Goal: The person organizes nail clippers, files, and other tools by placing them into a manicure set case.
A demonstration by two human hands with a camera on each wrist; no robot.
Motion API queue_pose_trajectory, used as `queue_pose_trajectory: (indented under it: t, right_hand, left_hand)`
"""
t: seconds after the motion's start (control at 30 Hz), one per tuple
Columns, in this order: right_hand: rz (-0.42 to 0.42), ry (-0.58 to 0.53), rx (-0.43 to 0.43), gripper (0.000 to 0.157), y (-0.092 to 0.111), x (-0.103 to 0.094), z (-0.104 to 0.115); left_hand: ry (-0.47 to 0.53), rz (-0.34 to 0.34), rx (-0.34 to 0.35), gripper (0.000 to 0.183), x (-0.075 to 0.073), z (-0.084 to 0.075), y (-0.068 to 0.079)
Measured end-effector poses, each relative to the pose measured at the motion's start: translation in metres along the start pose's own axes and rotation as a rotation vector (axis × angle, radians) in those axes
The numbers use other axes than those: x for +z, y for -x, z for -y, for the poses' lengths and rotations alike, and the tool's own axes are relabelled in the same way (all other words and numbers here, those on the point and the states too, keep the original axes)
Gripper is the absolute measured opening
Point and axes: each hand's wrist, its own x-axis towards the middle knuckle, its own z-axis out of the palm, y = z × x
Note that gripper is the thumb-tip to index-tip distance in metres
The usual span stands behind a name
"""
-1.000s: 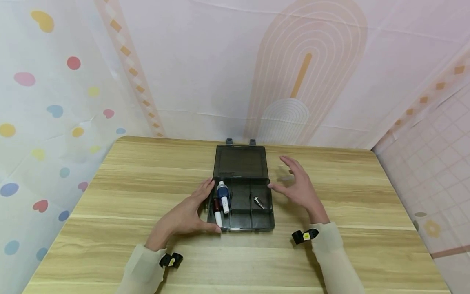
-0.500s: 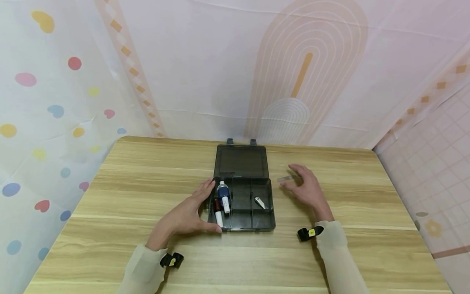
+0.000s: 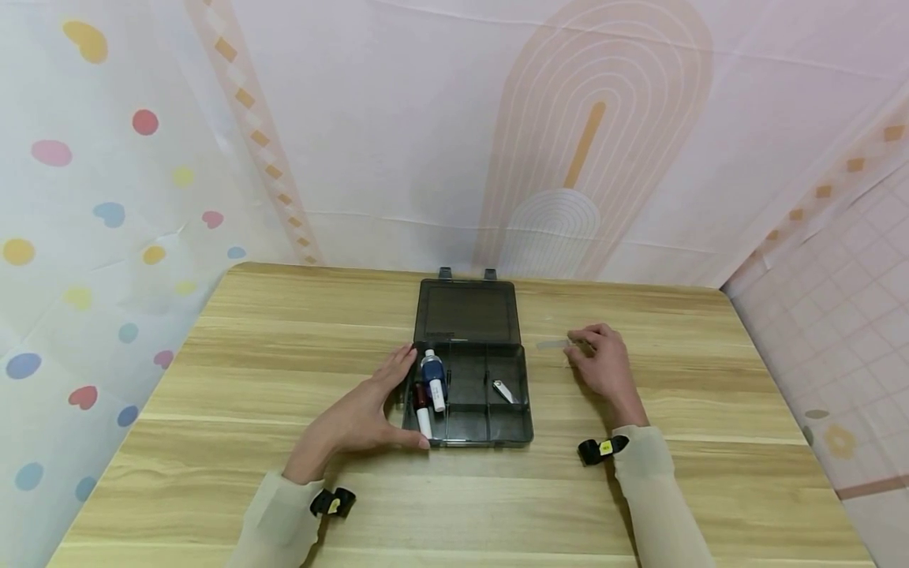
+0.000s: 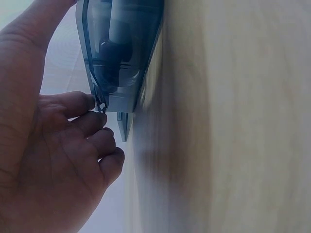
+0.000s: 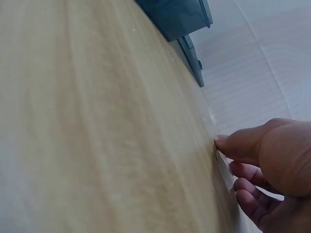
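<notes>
My left hand [image 3: 362, 414] grips the left side of a dark translucent compartment box [image 3: 467, 430], thumb at the front corner and fingers at the rear one. In the left wrist view its curled fingertips meet the box's rim [image 4: 90, 53]. Inside, at the left, lie a blue nail polish bottle [image 3: 432, 369] and a dark red one with a white cap [image 3: 424, 422]. Silver nail clippers [image 3: 503, 391] lie in a right-hand compartment. Right of the box, my right hand [image 3: 602, 361] pinches the right end of a thin translucent strip [image 3: 551, 345], low at the tabletop.
The box's lid [image 3: 466, 312] is folded back flat toward the rear, its two latches near the patterned backdrop [image 3: 398, 158]. Wooden tabletop [image 3: 454, 505] surrounds the box. Each wrist wears a black band at the sleeve end.
My right hand has moved right and away from the box's right edge, and its spread thumb and fingers have come together on the strip. The left hand and box have stayed in place.
</notes>
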Motion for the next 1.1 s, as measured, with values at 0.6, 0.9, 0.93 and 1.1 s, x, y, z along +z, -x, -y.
queue_pose_trajectory:
  t: [0.6, 0.9, 0.93, 1.1]
  right_hand:
    - [0.053, -0.002, 0.022, 0.013, 0.0008, -0.0019, 0.0002]
    - [0.046, -0.011, 0.03, 0.012, 0.0001, -0.0011, 0.0022]
    - [0.045, -0.017, 0.03, 0.012, 0.0003, -0.0014, 0.0028]
    - [0.056, -0.038, 0.032, 0.014, 0.0007, -0.0024, 0.0057]
  left_hand:
    - [0.004, -0.003, -0.003, 0.127, 0.0003, -0.0004, 0.0009]
    - [-0.007, -0.002, -0.011, 0.128, 0.0002, -0.0009, 0.0018]
    - [-0.008, -0.002, -0.011, 0.127, 0.0002, -0.0009, 0.0018]
    - [-0.016, -0.001, -0.014, 0.128, 0.0004, -0.0002, 0.0016]
